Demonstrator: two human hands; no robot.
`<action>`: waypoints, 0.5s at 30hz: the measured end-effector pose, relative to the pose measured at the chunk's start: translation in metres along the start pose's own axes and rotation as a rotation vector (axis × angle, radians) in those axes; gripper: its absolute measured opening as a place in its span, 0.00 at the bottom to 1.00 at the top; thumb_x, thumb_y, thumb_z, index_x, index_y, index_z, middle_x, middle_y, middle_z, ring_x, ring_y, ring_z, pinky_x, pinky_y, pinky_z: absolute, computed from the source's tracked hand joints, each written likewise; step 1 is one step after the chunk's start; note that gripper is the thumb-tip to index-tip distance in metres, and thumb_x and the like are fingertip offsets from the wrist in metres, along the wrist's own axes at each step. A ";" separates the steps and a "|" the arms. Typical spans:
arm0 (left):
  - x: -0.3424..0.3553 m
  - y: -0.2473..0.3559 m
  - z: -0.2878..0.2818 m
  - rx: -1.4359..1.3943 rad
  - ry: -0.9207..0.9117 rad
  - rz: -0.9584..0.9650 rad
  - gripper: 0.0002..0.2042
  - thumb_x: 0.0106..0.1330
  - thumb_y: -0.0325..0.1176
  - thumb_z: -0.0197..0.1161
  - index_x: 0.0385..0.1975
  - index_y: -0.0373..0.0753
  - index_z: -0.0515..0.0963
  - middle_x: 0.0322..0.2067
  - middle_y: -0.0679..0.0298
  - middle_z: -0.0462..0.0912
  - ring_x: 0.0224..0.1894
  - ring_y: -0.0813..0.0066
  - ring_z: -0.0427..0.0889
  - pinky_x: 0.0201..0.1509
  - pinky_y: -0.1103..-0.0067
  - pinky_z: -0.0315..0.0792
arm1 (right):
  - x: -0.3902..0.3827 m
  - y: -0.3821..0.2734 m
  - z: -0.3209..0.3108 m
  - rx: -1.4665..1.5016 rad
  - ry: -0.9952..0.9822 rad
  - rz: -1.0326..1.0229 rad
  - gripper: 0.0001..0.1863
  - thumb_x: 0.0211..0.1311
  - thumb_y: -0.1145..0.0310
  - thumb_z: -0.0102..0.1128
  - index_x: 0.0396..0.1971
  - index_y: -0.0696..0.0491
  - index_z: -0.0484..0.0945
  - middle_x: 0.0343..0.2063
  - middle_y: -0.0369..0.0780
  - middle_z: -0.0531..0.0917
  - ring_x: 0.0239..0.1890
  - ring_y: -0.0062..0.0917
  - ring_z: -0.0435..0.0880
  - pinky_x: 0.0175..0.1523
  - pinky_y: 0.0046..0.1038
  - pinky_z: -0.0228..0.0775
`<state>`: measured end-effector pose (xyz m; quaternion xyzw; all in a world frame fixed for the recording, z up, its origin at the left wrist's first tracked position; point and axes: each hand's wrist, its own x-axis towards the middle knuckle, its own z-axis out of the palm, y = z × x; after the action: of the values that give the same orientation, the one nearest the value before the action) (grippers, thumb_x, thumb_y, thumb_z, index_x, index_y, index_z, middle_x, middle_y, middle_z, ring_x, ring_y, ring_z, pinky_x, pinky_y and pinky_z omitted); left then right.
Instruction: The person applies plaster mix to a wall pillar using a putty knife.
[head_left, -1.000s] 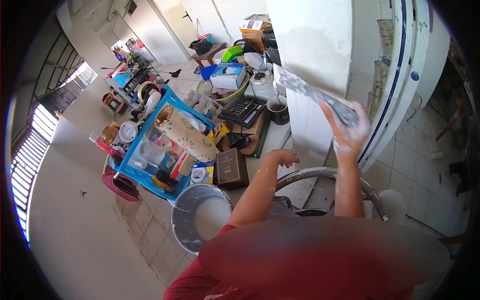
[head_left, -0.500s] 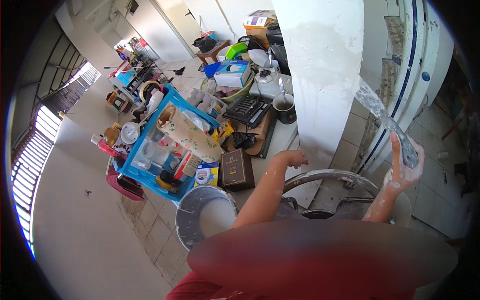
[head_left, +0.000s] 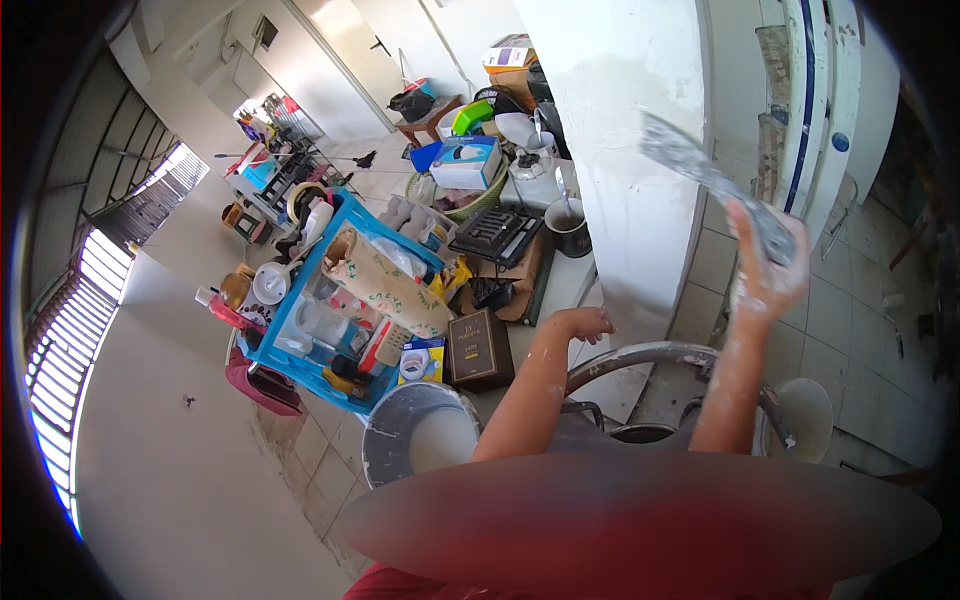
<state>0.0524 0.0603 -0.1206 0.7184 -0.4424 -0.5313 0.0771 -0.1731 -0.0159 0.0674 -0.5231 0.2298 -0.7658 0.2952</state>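
Note:
My right hand [head_left: 768, 268] is closed around the handle of a plaster-smeared putty knife [head_left: 705, 180]. The knife points up and to the left, its blade in front of the white pillar [head_left: 625, 190]; whether it touches the surface I cannot tell. White smears cover that hand and forearm. My left hand [head_left: 585, 326] hangs relaxed with loosely bent fingers, holding nothing, near the pillar's lower left edge. Below my hands curves the worn rim of a round seat or frame [head_left: 650, 352].
A grey bucket [head_left: 385, 425] of whitish liquid stands at lower left. Beyond it are a dark box [head_left: 478, 350], a blue crate [head_left: 275, 325] full of household items, a black mug [head_left: 568, 240] and a gas canister-like white container [head_left: 535, 180]. A pale bucket [head_left: 805, 420] stands at right.
My right hand has moved left and up, carrying the putty knife from the pillar's right edge across its face. My left hand stays almost in place. The view has shifted slightly.

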 end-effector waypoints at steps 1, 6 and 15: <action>-0.002 -0.001 0.001 -0.012 0.000 0.005 0.20 0.59 0.46 0.55 0.46 0.40 0.70 0.36 0.59 0.77 0.37 0.70 0.77 0.39 0.74 0.70 | 0.004 -0.007 -0.010 0.016 0.026 0.029 0.14 0.42 0.76 0.72 0.29 0.60 0.76 0.25 0.38 0.79 0.26 0.17 0.77 0.34 0.17 0.69; 0.002 -0.006 0.000 0.073 -0.002 0.004 0.25 0.58 0.47 0.54 0.51 0.36 0.67 0.43 0.53 0.76 0.41 0.63 0.79 0.39 0.71 0.73 | 0.014 -0.017 -0.065 -0.014 0.118 0.003 0.12 0.43 0.79 0.69 0.29 0.61 0.75 0.25 0.40 0.79 0.25 0.18 0.77 0.32 0.17 0.71; 0.003 -0.009 -0.004 0.072 -0.005 -0.007 0.23 0.58 0.46 0.53 0.49 0.37 0.68 0.40 0.55 0.77 0.39 0.67 0.79 0.37 0.72 0.73 | -0.013 -0.029 -0.024 0.154 -0.214 0.273 0.14 0.42 0.76 0.71 0.28 0.60 0.75 0.24 0.39 0.79 0.26 0.17 0.77 0.32 0.16 0.69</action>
<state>0.0608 0.0621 -0.1260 0.7211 -0.4586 -0.5170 0.0484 -0.1980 0.0149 0.0689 -0.5413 0.2068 -0.6740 0.4582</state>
